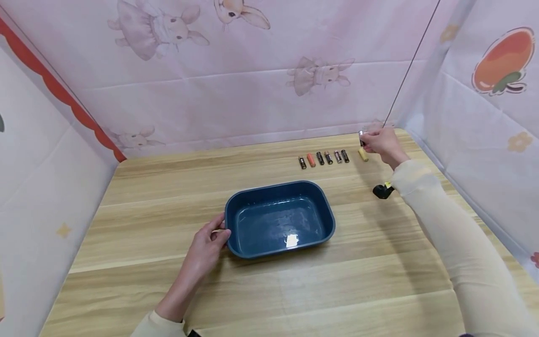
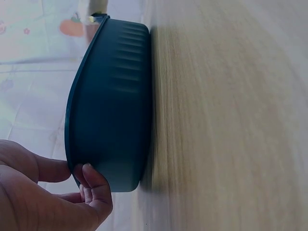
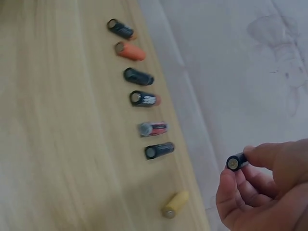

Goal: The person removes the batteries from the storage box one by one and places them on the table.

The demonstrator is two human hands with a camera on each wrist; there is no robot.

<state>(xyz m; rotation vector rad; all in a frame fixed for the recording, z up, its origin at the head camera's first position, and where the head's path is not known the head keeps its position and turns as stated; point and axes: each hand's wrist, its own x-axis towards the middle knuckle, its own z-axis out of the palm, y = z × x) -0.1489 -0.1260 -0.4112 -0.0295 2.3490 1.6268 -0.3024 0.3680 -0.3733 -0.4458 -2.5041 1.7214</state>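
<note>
A dark blue rectangular basin (image 1: 278,220) stands on the wooden table. My left hand (image 1: 207,244) holds its left end by the rim, thumb on one side and fingers on the other, as the left wrist view shows. Up at the far right, my right hand (image 1: 384,144) pinches a dark battery (image 3: 235,162) between thumb and fingers, raised above the tabletop. Below it lies a yellow battery (image 1: 363,155). Left of that, several batteries lie side by side in a row, among them an orange battery (image 1: 311,160) and a silver-and-red battery (image 3: 154,129).
A small black curved object (image 1: 382,191) with a yellow bit lies under the right forearm, partly covered by the sleeve. Printed cloth walls (image 1: 236,103) rise behind and at both sides of the table (image 1: 168,187).
</note>
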